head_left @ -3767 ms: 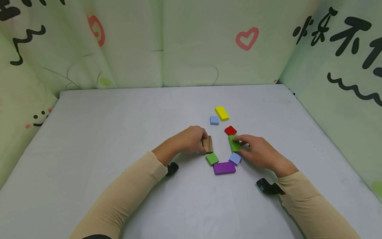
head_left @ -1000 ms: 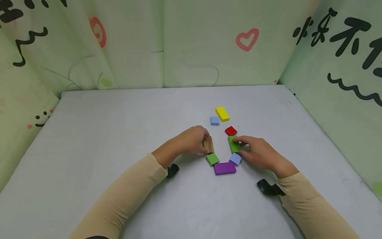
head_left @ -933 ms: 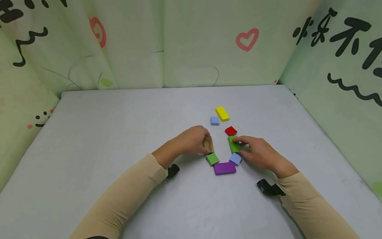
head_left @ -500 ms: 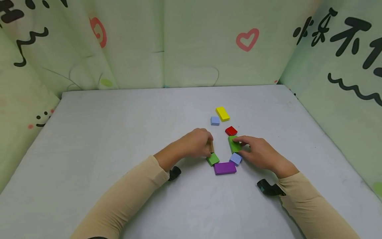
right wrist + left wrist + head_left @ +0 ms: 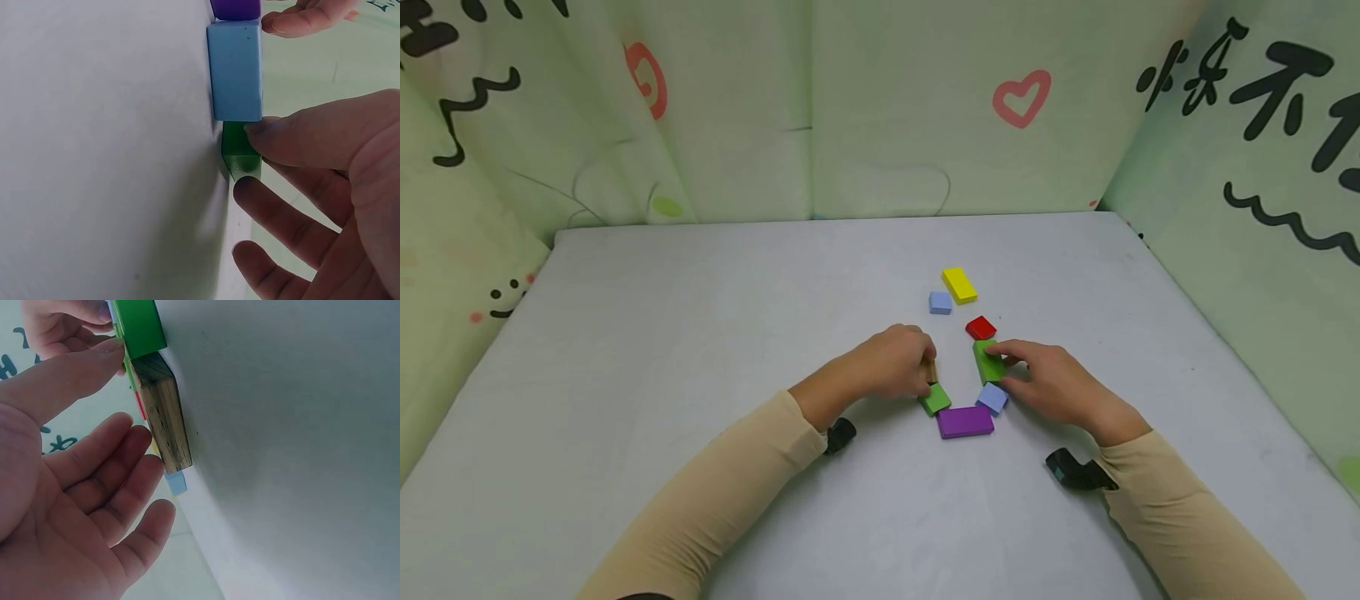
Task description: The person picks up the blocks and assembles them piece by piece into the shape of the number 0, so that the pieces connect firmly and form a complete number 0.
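Left hand (image 5: pixel 887 364): fingers (image 5: pixel 94 442) loosely bent and spread, the thumb against the small green block (image 5: pixel 936 401), the other fingertips close by the wooden block (image 5: pixel 165 422); cannot tell whether they grip it.
Right hand (image 5: pixel 1054 382): thumb and fingers nearly together, pinching the long green block (image 5: pixel 988 362).
Wooden block: on the table (image 5: pixel 700 333), mostly hidden under the left hand, one end meeting the small green block.
Purple block (image 5: pixel 966 422): nearest the person, between the small green block and the near blue block (image 5: pixel 992 399), touching both.
Long green block: between the near blue block and the red block (image 5: pixel 981 327).
Yellow block (image 5: pixel 959 286): farther back, just beside the far blue block (image 5: pixel 940 303).
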Tool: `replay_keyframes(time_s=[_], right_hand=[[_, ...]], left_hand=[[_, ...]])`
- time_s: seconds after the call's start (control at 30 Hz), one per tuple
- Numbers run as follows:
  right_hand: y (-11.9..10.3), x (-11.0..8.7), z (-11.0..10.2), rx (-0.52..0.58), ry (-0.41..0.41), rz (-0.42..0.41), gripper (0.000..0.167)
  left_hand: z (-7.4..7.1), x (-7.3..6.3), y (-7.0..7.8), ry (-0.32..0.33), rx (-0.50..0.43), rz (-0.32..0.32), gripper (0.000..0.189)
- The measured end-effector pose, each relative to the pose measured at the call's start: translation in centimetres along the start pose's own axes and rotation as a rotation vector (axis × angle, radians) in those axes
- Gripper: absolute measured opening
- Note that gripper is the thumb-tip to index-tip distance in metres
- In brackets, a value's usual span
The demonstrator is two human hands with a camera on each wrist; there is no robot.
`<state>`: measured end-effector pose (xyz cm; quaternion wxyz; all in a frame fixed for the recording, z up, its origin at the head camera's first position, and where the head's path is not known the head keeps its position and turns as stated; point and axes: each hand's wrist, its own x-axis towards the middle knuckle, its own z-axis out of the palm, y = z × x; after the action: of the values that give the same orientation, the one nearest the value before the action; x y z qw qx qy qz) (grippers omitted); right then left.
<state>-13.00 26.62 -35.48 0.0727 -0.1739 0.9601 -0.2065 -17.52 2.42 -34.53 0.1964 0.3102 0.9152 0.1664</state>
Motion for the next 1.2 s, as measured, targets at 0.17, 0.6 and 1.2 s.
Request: replay_keyframes(time_s=[0.17,0.6,1.2], right_hand=[[0.0,0.0,-0.1,-0.001,-0.004,-0.002,0.043],[0.1,-0.3,-1.1,-0.029,0.025,0.023,0.044],[0.3,1.3,-2.2,-0.026,0.031,0.076,0.043]], left_hand=[[0.0,0.0,0.1,0.003,0.002,-0.004,0.045],[0.1,-0.1,0.1,0.01,-0.009,-0.008,0.044],[0.0,-0.2,0.2,0.007,-0.004,-0.021,0.044]])
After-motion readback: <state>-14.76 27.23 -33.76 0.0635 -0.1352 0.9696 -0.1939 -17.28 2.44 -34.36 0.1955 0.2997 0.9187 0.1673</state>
